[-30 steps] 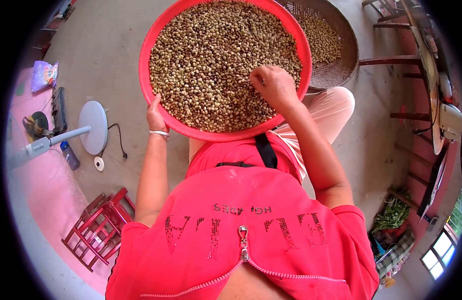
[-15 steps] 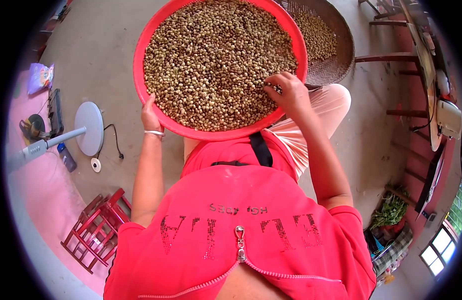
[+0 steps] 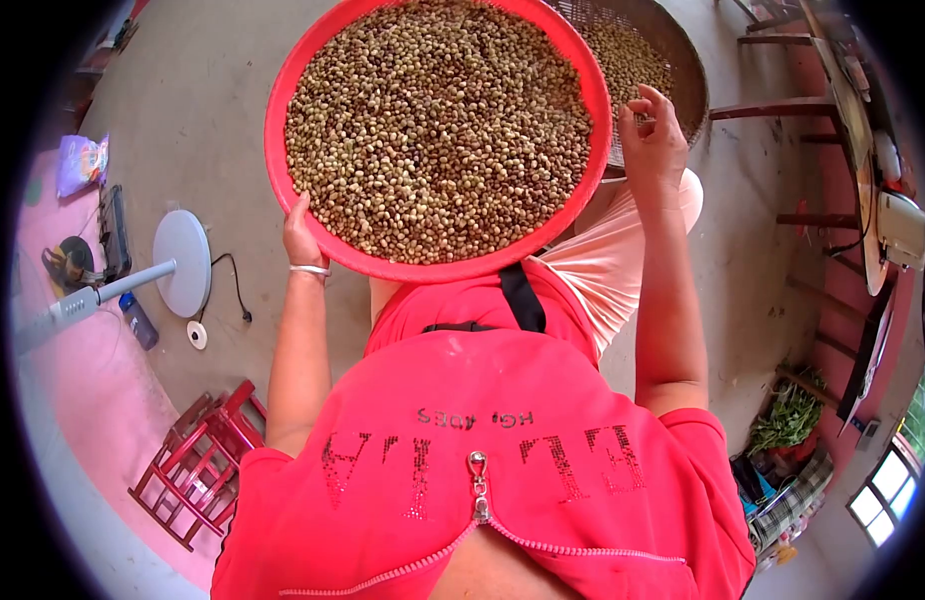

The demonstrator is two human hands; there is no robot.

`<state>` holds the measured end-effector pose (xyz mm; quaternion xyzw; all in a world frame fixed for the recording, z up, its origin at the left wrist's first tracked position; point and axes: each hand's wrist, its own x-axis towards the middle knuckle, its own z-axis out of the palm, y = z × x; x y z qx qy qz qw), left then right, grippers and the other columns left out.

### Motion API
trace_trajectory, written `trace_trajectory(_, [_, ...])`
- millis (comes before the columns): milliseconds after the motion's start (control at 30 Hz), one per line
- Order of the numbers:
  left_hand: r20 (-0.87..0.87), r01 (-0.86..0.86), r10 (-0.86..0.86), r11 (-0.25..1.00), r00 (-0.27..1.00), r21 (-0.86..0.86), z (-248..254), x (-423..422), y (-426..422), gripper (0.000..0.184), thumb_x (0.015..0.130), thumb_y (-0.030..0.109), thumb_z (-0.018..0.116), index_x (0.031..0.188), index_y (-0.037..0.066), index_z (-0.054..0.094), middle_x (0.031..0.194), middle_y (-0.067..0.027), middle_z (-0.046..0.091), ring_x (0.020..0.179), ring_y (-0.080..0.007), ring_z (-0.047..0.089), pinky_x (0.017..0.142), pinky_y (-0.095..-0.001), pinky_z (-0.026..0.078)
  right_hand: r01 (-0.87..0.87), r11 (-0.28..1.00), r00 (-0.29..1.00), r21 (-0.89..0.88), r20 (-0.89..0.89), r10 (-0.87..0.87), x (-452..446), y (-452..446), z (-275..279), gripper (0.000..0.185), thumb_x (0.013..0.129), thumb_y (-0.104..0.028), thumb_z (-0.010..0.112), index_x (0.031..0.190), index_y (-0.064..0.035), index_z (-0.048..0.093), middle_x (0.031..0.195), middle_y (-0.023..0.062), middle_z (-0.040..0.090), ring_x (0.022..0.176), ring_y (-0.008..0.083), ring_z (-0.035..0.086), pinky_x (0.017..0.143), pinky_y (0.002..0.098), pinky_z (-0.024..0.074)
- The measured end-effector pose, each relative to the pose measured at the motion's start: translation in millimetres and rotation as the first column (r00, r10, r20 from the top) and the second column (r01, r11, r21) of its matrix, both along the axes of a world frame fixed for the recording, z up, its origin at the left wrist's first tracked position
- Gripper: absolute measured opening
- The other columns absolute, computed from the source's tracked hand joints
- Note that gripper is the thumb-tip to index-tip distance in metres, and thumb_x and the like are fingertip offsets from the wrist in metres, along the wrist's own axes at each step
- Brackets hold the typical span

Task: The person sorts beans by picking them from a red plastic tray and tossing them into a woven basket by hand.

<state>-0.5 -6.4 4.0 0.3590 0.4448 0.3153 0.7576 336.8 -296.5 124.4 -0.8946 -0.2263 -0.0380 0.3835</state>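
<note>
A round red tray (image 3: 383, 268) full of small brown and green beans (image 3: 438, 130) rests on my lap. Its lower left rim is gripped by my left hand (image 3: 302, 235), which wears a bracelet at the wrist. My right hand (image 3: 655, 140) is raised past the tray's right rim, near the edge of a woven basket (image 3: 688, 75). Its fingers are curled together, and what they hold, if anything, is too small to name. More beans (image 3: 631, 62) lie in the woven basket, which is partly hidden behind the red tray.
At the left are a white round fan base (image 3: 183, 262) with a cord, a blue bottle (image 3: 140, 322), a purple packet (image 3: 81, 165) and red stools (image 3: 198, 460). Wooden furniture (image 3: 783, 108) stands at the right, above a bundle of green plants (image 3: 788, 412).
My right hand has moved from over the beans in the red tray, out past its right rim towards the woven basket. My left hand keeps its hold on the rim.
</note>
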Motion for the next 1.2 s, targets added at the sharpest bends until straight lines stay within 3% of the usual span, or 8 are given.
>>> trace_trajectory(167, [0.011,0.024,-0.024,1.0,1.0,-0.019,-4.1,-2.0,3.9,0.04,0.099,0.02,0.05,0.132,-0.004,0.054,0.127,-0.0147,0.063,0.113,-0.0278,0.063,0.099,-0.0404,0.051,-0.448,0.857,0.891,-0.253,-0.045,0.453,-27.5,-1.5,-28.8,0.012,0.087,-0.023,0.069,0.094,-0.0128,0.072,0.092,0.0098,0.07,0.088,0.0309,0.068,0.079,0.0432,0.0548])
trace_trajectory(567, [0.015,0.017,-0.017,1.0,1.0,-0.019,1.2,-1.5,2.3,0.037,0.099,0.019,0.051,0.128,-0.004,0.057,0.125,-0.0143,0.064,0.111,-0.0274,0.064,0.1,-0.0396,0.051,-0.467,0.777,0.865,-0.422,-0.039,0.499,-47.3,13.9,-38.1,0.013,0.087,-0.024,0.069,0.091,-0.0118,0.072,0.087,0.0112,0.065,0.088,0.0322,0.066,0.078,0.0426,0.0539])
trace_trajectory(633, [0.024,0.013,-0.012,0.999,1.0,-0.037,3.2,0.0,-0.1,0.037,0.099,0.019,0.051,0.128,-0.003,0.057,0.125,-0.0142,0.064,0.111,-0.0275,0.064,0.1,-0.0398,0.05,-0.358,0.919,0.931,-0.165,0.013,0.365,-31.1,8.5,-32.6,0.012,0.087,-0.02,0.069,0.092,-0.0107,0.072,0.091,0.0122,0.069,0.088,0.0326,0.068,0.076,0.0413,0.0548])
trace_trajectory(700, [0.01,0.003,-0.002,0.999,1.0,-0.036,0.2,-0.2,1.5,0.037,0.099,0.02,0.051,0.128,-0.003,0.057,0.125,-0.0143,0.064,0.111,-0.0276,0.064,0.1,-0.04,0.051,-0.03,0.983,0.99,0.182,-0.129,0.053,-7.1,5.4,-22.1,0.011,0.088,-0.02,0.069,0.095,-0.0119,0.072,0.094,0.0118,0.072,0.087,0.0321,0.069,0.076,0.0408,0.0554])
trace_trajectory(833, [0.005,0.016,-0.016,0.999,1.0,-0.036,-5.7,-1.7,4.4,0.038,0.099,0.02,0.05,0.128,-0.003,0.057,0.125,-0.0146,0.064,0.111,-0.0277,0.064,0.099,-0.0405,0.051,0.095,0.977,0.988,0.192,-0.135,-0.069,8.4,-5.9,-15.8,0.015,0.088,-0.022,0.069,0.099,-0.0117,0.072,0.094,0.0106,0.072,0.087,0.0316,0.069,0.078,0.0406,0.0551])
trace_trajectory(900, [-0.002,0.018,-0.018,0.999,1.0,-0.027,-6.0,-2.2,3.9,0.039,0.099,0.02,0.049,0.128,-0.003,0.056,0.126,-0.0148,0.064,0.112,-0.0278,0.064,0.099,-0.0408,0.051,-0.319,0.942,0.948,-0.101,-0.032,0.318,-10.0,2.1,-28.0,0.017,0.088,-0.024,0.07,0.101,-0.0124,0.071,0.095,0.0089,0.071,0.089,0.0315,0.068,0.08,0.0409,0.0547])
trace_trajectory(967, [0.003,0.022,-0.022,0.999,1.0,-0.034,-1.7,-1.9,2.8,0.038,0.099,0.02,0.05,0.128,-0.003,0.056,0.126,-0.0149,0.064,0.112,-0.028,0.064,0.099,-0.0408,0.051,-0.456,0.842,0.873,-0.289,0.036,0.486,-33.4,11.6,-32.7,0.017,0.088,-0.025,0.07,0.101,-0.0138,0.072,0.097,0.0078,0.069,0.094,0.0304,0.066,0.084,0.041,0.0537])
trace_trajectory(1200, [-0.005,-0.007,0.007,1.0,1.0,-0.026,5.0,0.8,-0.5,0.038,0.099,0.02,0.052,0.128,-0.004,0.057,0.126,-0.0145,0.064,0.112,-0.0272,0.063,0.1,-0.0398,0.05,-0.502,0.792,0.828,-0.346,0.069,0.556,-39.7,24.8,-54.4,0.011,0.087,-0.023,0.068,0.094,-0.0139,0.071,0.091,0.0074,0.064,0.093,0.0294,0.063,0.083,0.0417,0.0522])
